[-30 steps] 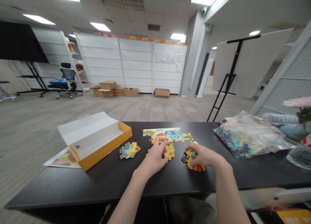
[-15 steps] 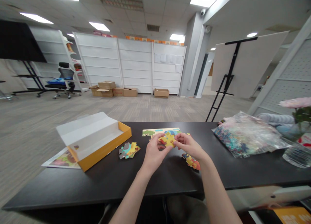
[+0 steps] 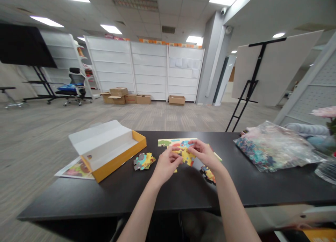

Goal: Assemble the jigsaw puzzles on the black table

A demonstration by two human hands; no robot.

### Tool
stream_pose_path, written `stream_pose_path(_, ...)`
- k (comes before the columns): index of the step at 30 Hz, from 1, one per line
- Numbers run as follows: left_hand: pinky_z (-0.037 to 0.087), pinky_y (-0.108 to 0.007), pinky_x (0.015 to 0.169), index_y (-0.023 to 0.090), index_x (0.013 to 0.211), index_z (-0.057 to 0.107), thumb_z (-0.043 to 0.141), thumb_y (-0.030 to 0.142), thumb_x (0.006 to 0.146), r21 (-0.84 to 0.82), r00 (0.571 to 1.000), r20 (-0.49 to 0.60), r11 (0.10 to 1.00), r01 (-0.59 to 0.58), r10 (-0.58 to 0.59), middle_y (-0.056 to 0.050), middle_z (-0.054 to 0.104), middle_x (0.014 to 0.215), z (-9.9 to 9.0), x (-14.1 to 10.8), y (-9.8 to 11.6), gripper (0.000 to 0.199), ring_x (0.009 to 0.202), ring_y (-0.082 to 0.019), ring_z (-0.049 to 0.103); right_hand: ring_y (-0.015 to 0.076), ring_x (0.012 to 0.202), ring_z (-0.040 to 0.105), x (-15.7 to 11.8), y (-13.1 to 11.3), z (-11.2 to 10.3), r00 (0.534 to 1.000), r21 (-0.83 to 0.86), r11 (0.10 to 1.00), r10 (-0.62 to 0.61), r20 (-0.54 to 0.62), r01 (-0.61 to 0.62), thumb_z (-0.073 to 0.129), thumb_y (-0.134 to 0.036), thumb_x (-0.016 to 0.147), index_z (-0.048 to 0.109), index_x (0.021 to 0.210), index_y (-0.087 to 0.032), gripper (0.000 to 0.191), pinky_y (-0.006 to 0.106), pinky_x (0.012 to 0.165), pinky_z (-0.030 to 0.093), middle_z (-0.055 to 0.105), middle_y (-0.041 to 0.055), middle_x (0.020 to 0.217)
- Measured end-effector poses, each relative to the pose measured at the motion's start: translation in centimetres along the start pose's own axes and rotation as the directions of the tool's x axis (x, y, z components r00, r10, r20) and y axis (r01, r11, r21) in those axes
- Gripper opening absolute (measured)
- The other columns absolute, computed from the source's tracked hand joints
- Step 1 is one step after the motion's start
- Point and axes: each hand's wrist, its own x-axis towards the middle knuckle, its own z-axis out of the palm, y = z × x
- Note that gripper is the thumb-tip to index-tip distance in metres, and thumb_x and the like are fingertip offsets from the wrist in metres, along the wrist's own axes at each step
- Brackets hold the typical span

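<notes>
A yellow jigsaw puzzle piece [image 3: 187,158] with a red patch is pinched by my right hand [image 3: 206,155], over the partly joined puzzle. Just left of it, my left hand [image 3: 165,165] has curved fingers apart from the thumb, with nothing visible between them. Beyond both hands lies the puzzle's far strip [image 3: 165,143], pale with green and blue shapes; my hands cover part of the puzzle. A pile of loose puzzle pieces [image 3: 144,161] sits left of my left hand. Another pile of pieces [image 3: 208,173] lies partly under my right wrist.
On the black table [image 3: 105,196], an open yellow box [image 3: 118,159] with a white lid stands at left, over a printed sheet [image 3: 76,170]. A clear plastic bag [image 3: 273,147] of colourful pieces lies at right, near a glass vase [image 3: 327,170] with a pink flower.
My left hand has let go of the yellow puzzle piece and drawn slightly away. My right hand has tilted the piece lower over the puzzle. The view has shifted slightly left.
</notes>
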Motion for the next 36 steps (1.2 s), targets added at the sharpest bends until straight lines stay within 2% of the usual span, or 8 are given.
stream_pose_path(4, 0.057, -0.030, 0.074, 0.018, 0.108, 0.055, 0.071, 0.026, 0.078, -0.012, 1.000, -0.012, 1.000, 0.000, 0.000, 0.000, 0.070, 0.075, 0.0, -0.1, -0.1, 0.036, 0.074, -0.019, 0.075, 0.0141, 0.062, 0.059, -0.6, -0.3, -0.5, 0.996, -0.041, 0.997, 0.072, 0.058, -0.069, 0.074, -0.052, 0.078, 0.058, 0.109, -0.020, 0.048, 0.027, 0.060, 0.045, 0.064, -0.0023, 0.070)
stream_pose_path(8, 0.055, -0.028, 0.067, 0.019, 0.112, 0.052, 0.069, 0.023, 0.078, 0.031, 0.997, 0.073, 0.999, 0.014, -0.016, 0.003, 0.064, 0.073, 0.4, -0.4, -0.3, 0.039, 0.071, -0.017, 0.073, 0.0143, 0.061, 0.061, -1.3, -1.2, -1.2, 0.995, -0.048, 0.995, 0.091, 0.040, -0.089, 0.074, -0.055, 0.076, 0.059, 0.098, -0.019, 0.045, 0.027, 0.059, 0.045, 0.065, -0.0014, 0.069)
stream_pose_path(14, 0.055, -0.026, 0.064, 0.023, 0.129, 0.052, 0.073, 0.014, 0.067, 0.205, 0.982, 0.179, 0.974, -0.092, 0.056, 0.000, 0.058, 0.100, 1.2, -0.7, -0.5, 0.066, 0.064, -0.008, 0.061, 0.0161, 0.060, 0.062, -1.5, -1.4, -1.1, 0.987, -0.114, 0.985, 0.142, 0.076, -0.133, 0.075, -0.057, 0.072, 0.059, 0.084, -0.020, 0.042, 0.028, 0.055, 0.046, 0.064, -0.0008, 0.066)
stream_pose_path(18, 0.054, -0.025, 0.062, 0.021, 0.128, 0.056, 0.066, 0.011, 0.069, 0.326, 0.973, 0.223, 0.936, -0.135, 0.063, 0.000, 0.060, 0.093, 1.6, -0.5, -0.8, 0.061, 0.066, -0.011, 0.061, 0.0181, 0.068, 0.065, -1.6, -0.7, -1.9, 0.992, -0.228, 0.968, 0.119, 0.041, -0.107, 0.070, -0.049, 0.076, 0.062, 0.085, -0.020, 0.032, 0.030, 0.062, 0.050, 0.067, 0.0013, 0.072)
stream_pose_path(23, 0.056, -0.037, 0.084, 0.021, 0.128, 0.060, 0.072, 0.017, 0.071, 0.552, 0.959, 0.251, 0.795, -0.253, 0.131, -0.008, 0.067, 0.116, 1.2, -0.3, -1.0, 0.058, 0.092, -0.022, 0.066, 0.0215, 0.081, 0.067, -3.4, -0.5, -5.0, 0.986, -0.620, 0.769, 0.079, -0.144, -0.152, 0.068, -0.039, 0.078, 0.069, 0.088, -0.019, 0.022, 0.033, 0.076, 0.051, 0.074, 0.0074, 0.090)
stream_pose_path(27, 0.047, -0.045, 0.104, 0.022, 0.126, 0.062, 0.077, 0.022, 0.072, 0.641, 0.949, 0.281, 0.707, -0.299, 0.147, -0.010, 0.061, 0.131, 0.5, -0.4, -1.0, 0.056, 0.122, -0.030, 0.057, 0.0276, 0.095, 0.065, -5.2, -1.0, -6.5, 0.982, -0.778, 0.603, 0.160, -0.098, -0.176, 0.077, -0.039, 0.071, 0.073, 0.095, -0.020, 0.031, 0.037, 0.086, 0.048, 0.073, 0.0104, 0.102)
stream_pose_path(31, 0.044, -0.047, 0.107, 0.024, 0.126, 0.063, 0.080, 0.024, 0.072, 0.675, 0.952, 0.275, 0.677, -0.293, 0.137, -0.011, 0.060, 0.134, 0.2, -0.3, -1.3, 0.057, 0.125, -0.031, 0.055, 0.0322, 0.110, 0.059, -5.8, -1.5, -5.5, 0.983, -0.812, 0.573, 0.184, -0.009, -0.115, 0.079, -0.040, 0.071, 0.076, 0.102, -0.026, 0.034, 0.043, 0.097, 0.044, 0.068, 0.0092, 0.114)
stream_pose_path(36, 0.044, -0.047, 0.105, 0.023, 0.124, 0.065, 0.081, 0.030, 0.072, 0.693, 0.952, 0.278, 0.659, -0.292, 0.130, -0.011, 0.061, 0.132, 0.2, -0.1, -1.5, 0.055, 0.123, -0.032, 0.055, 0.0311, 0.108, 0.060, -5.5, -0.9, -4.7, 0.975, -0.818, 0.568, 0.218, 0.050, -0.085, 0.078, -0.028, 0.071, 0.077, 0.096, -0.029, 0.026, 0.044, 0.097, 0.044, 0.067, 0.0070, 0.111)
